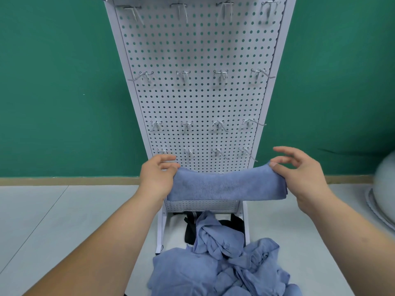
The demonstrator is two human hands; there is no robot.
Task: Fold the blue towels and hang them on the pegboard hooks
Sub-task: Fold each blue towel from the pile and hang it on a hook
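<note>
Blue terry cloth, the folded towel stretched as a flat, layered band between both hands before the white pegboard. The left hand pinched one end, the right hand the other, its upper fingers spread. Crumpled blue towels lay heaped below on the floor.

Single view: we wear wide-angle camera on head, facing forward and down, square on to tall white perforated metal pegboard, close. Pegboard's sides splay toward frame top. Our left hand and right hand enter frame below pegboard, holding folded blue cloth towel before pegboard's lower rows. Behind pegboard, plain green wall.
</note>
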